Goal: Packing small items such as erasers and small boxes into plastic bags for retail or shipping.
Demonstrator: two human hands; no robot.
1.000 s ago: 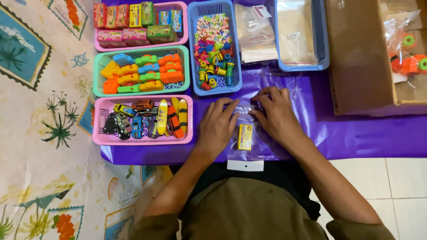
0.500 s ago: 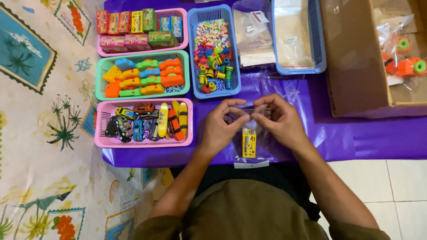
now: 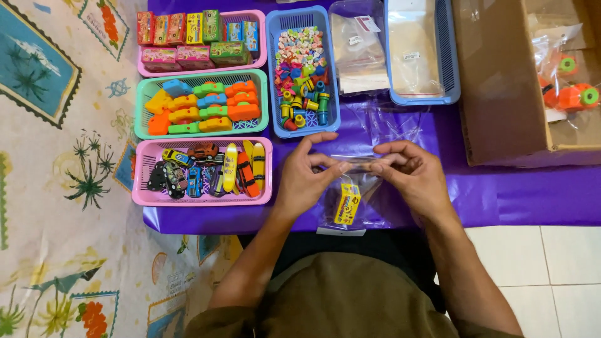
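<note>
Both hands are on the small clear plastic bag (image 3: 348,199), which lies on the purple plastic table cover (image 3: 519,200) right in front of the person. Left hand (image 3: 305,178) pinches the bag's top edge between thumb and fingers; right hand (image 3: 414,175) pinches the same edge from the other side. Fingertips nearly meet over the bag mouth.

Bag is already loaded: a yellow item is inside, plus something darker beside it. Can't tell what that is, since the film glares. Mouth looks mid-closure, so filling reads as done and sealing is what's left.

Relative to the bag:
- pink plastic basket of toy cars (image 3: 203,197) just to the left
- green plastic basket of bright blocky toys (image 3: 201,133) up and left
- pink plastic basket of small coloured boxes (image 3: 200,72) further up left
- blue plastic basket of small mixed erasers (image 3: 303,130) directly above
- blue plastic basket of empty clear bags (image 3: 447,62) up and right
- brown cardboard box (image 3: 501,94) far right, holding bagged orange toys, so probably finished packs
</note>
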